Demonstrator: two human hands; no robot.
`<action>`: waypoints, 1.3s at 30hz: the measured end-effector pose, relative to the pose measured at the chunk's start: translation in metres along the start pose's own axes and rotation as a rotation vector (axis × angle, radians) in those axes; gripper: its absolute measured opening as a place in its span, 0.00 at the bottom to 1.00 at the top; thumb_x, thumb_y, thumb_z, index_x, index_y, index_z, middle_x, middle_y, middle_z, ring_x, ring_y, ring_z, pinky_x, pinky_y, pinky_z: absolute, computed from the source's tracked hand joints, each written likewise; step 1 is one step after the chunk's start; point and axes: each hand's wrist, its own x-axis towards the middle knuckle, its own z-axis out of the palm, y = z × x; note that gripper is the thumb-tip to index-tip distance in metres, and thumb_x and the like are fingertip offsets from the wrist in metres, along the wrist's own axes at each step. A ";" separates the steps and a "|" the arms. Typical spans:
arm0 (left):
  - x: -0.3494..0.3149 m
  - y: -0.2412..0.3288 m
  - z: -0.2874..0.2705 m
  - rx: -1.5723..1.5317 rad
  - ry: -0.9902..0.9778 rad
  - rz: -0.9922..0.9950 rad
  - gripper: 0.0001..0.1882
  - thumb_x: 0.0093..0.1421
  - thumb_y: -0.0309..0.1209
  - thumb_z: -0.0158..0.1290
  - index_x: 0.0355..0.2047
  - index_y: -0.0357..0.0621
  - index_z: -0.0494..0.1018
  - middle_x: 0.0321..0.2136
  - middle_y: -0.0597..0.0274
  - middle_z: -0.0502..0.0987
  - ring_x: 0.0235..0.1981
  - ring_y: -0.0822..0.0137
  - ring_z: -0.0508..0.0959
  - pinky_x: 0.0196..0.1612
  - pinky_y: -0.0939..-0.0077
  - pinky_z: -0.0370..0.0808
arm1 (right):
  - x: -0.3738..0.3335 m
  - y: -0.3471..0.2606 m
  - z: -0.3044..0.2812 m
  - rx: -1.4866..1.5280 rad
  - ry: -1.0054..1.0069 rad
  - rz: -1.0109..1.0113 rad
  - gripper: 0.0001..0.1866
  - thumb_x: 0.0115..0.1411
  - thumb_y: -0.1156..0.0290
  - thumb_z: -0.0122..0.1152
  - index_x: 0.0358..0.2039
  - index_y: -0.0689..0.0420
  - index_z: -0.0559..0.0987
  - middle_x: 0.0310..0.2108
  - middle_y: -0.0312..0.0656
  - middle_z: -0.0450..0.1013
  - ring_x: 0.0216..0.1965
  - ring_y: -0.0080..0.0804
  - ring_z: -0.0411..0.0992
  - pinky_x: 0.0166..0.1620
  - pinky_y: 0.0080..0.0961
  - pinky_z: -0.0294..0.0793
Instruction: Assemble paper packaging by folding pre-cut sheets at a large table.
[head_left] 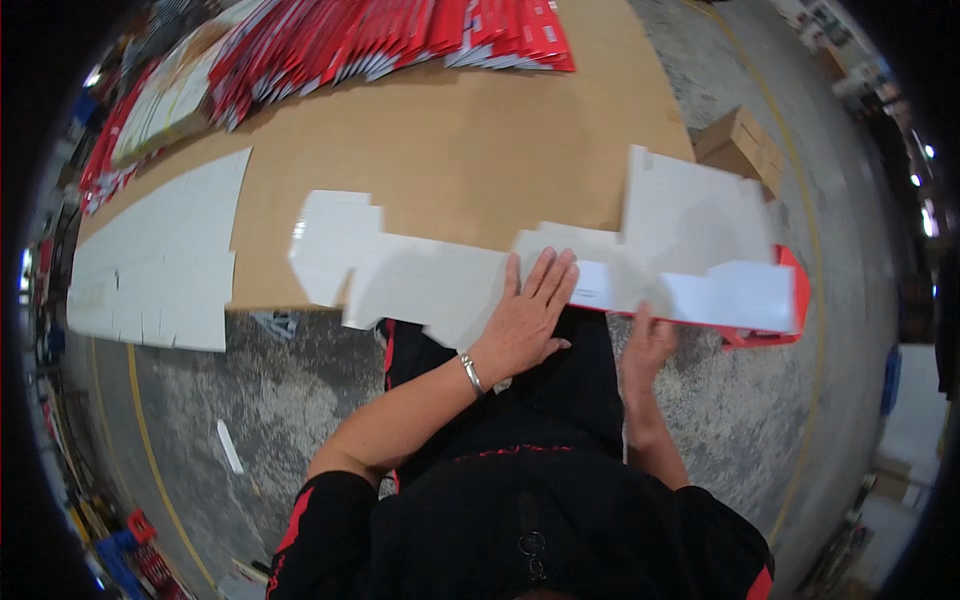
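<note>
Has left hand [525, 322] laid palm-down on white card blank [690, 205], fingers straight, slightly apart, clamped on nothing. Has right hand [648, 352] at near edge of same blank, fingers partly curled, one fingertip over the edge; blurred there, so can't tell if pinching or just touching. Find blank spread along near edge of brown tabletop [430, 160], partly overhanging toward the lap, with folded glossy panels and a red edge on the right. Can't tell under left hand whether one piece or two. Note red piece [765, 336] just under right end. See white sheets [160, 260] at table's left, fanned row of red-and-white folded card [400, 35] at far side, cardboard box [745, 150] beyond right edge, white strip [230, 447] on concrete floor [320, 420]. Wears silver bracelet [471, 373] on left wrist.
</note>
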 end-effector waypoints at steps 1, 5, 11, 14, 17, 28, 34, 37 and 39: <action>0.000 -0.003 0.004 0.016 0.012 0.047 0.57 0.45 0.51 0.65 0.66 0.34 0.49 0.69 0.49 0.49 0.71 0.52 0.45 0.67 0.38 0.40 | 0.014 0.005 -0.006 0.001 0.067 -0.161 0.13 0.65 0.71 0.53 0.44 0.68 0.77 0.39 0.50 0.77 0.39 0.36 0.76 0.42 0.34 0.74; -0.005 -0.006 0.016 -0.001 0.068 0.078 0.58 0.45 0.57 0.61 0.67 0.35 0.50 0.69 0.54 0.49 0.72 0.56 0.45 0.69 0.40 0.37 | 0.030 -0.006 0.007 -0.194 0.001 -0.643 0.18 0.62 0.80 0.48 0.53 0.66 0.73 0.49 0.56 0.73 0.50 0.50 0.73 0.51 0.40 0.71; -0.067 -0.036 -0.040 0.247 -0.230 -0.042 0.61 0.37 0.53 0.68 0.66 0.35 0.52 0.69 0.49 0.49 0.72 0.53 0.44 0.69 0.41 0.38 | 0.067 -0.024 0.015 -0.314 -0.252 -0.946 0.28 0.56 0.88 0.42 0.58 0.61 0.71 0.61 0.51 0.65 0.64 0.50 0.61 0.65 0.44 0.60; -0.111 -0.077 -0.050 0.118 -0.008 -0.245 0.44 0.44 0.26 0.64 0.62 0.33 0.58 0.67 0.49 0.55 0.69 0.51 0.52 0.71 0.55 0.47 | 0.074 -0.020 0.017 -0.369 -0.306 -0.935 0.29 0.56 0.89 0.40 0.58 0.60 0.71 0.61 0.50 0.66 0.64 0.48 0.62 0.65 0.43 0.60; -0.124 -0.107 -0.069 0.118 0.068 -0.131 0.38 0.42 0.18 0.61 0.57 0.37 0.66 0.59 0.52 0.67 0.63 0.53 0.64 0.65 0.61 0.62 | 0.079 -0.012 0.021 -0.342 -0.355 -0.913 0.30 0.56 0.90 0.39 0.59 0.59 0.70 0.60 0.50 0.66 0.64 0.47 0.62 0.65 0.43 0.60; -0.080 -0.144 -0.051 -0.425 0.354 -0.437 0.12 0.55 0.31 0.57 0.40 0.48 0.80 0.31 0.60 0.75 0.30 0.63 0.76 0.27 0.67 0.71 | 0.080 0.010 0.023 -0.035 -0.317 -0.623 0.36 0.50 0.93 0.36 0.61 0.60 0.67 0.61 0.51 0.65 0.64 0.49 0.61 0.66 0.36 0.59; -0.052 -0.108 -0.047 0.341 0.177 -0.325 0.32 0.57 0.39 0.58 0.61 0.44 0.64 0.63 0.50 0.61 0.65 0.49 0.58 0.63 0.53 0.58 | 0.064 -0.015 0.017 -0.445 -0.565 -0.913 0.33 0.55 0.80 0.48 0.63 0.50 0.67 0.66 0.42 0.60 0.69 0.42 0.52 0.69 0.49 0.44; -0.060 -0.107 -0.037 0.230 0.162 -0.299 0.46 0.56 0.57 0.53 0.66 0.39 0.54 0.68 0.48 0.50 0.70 0.47 0.45 0.67 0.39 0.41 | 0.042 -0.039 0.050 -0.474 -0.658 -1.010 0.29 0.58 0.68 0.55 0.63 0.46 0.68 0.66 0.38 0.60 0.69 0.41 0.52 0.69 0.52 0.43; -0.066 -0.104 -0.042 0.301 0.159 -0.271 0.51 0.54 0.64 0.50 0.65 0.38 0.55 0.68 0.48 0.50 0.71 0.47 0.44 0.66 0.36 0.41 | 0.040 -0.038 0.056 -0.473 -0.693 -1.081 0.29 0.59 0.62 0.58 0.62 0.45 0.68 0.66 0.37 0.60 0.68 0.41 0.53 0.68 0.52 0.44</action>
